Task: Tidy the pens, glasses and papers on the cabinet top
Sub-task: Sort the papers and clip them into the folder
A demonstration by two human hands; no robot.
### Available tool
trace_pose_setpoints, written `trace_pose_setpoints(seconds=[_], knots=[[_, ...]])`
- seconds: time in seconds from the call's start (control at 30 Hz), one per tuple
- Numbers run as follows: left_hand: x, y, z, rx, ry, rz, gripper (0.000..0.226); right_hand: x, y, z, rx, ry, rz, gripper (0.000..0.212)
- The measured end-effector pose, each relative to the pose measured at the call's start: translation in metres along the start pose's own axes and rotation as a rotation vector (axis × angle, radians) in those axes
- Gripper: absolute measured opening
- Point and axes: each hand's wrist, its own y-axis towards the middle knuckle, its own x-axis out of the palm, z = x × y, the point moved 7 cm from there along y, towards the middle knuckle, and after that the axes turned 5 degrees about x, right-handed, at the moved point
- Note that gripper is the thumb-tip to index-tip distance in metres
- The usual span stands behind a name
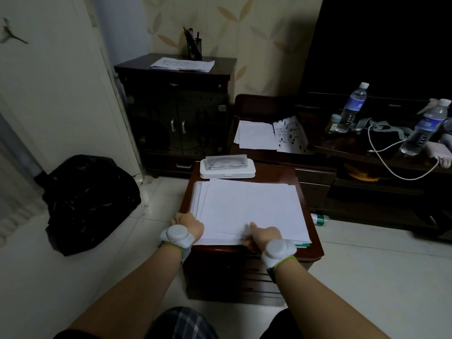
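Observation:
A loose stack of white papers [249, 206] covers most of the small brown cabinet top [310, 192]. My left hand [188, 222] grips the stack's near left corner. My right hand [264, 234] holds the near edge, thumb on top of the sheets and fingers under them. Behind the papers lies a white case [227, 171] with a clear glasses case [226, 162] on top of it. On a taller dark cabinet at the back stands a pen holder [194, 48] with several pens, beside more papers [182, 64].
A black rubbish bag [90, 201] sits on the floor to the left. To the right a low dark unit carries loose sheets [256, 134], two water bottles [352, 108], a white cable and small items. A green-labelled bottle [319, 219] lies on the floor beside the cabinet.

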Motion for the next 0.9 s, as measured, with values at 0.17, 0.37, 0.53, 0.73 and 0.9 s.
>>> trace_pose_setpoints(seconds=[0.17, 0.37, 0.53, 0.73, 0.9], knots=[[0.002, -0.002, 0.000, 0.020, -0.016, -0.016, 0.027, -0.011, -0.014, -0.042, -0.421, -0.355, 0.229, 0.032], [-0.002, 0.005, -0.007, 0.032, -0.327, 0.121, 0.034, 0.034, 0.004, -0.031, -0.543, -0.829, -0.009, 0.089], [-0.009, 0.011, -0.020, -0.025, -0.606, 0.130, 0.029, 0.039, 0.009, -0.026, -0.540, -0.895, -0.012, 0.080], [0.003, 0.016, -0.031, -0.178, -0.982, 0.076, 0.038, 0.040, 0.001, -0.037, -0.559, -1.022, 0.028, 0.069], [0.012, 0.005, -0.019, -0.212, -1.034, -0.006, 0.034, 0.042, -0.004, -0.039, -0.592, -1.130, 0.060, 0.067]])
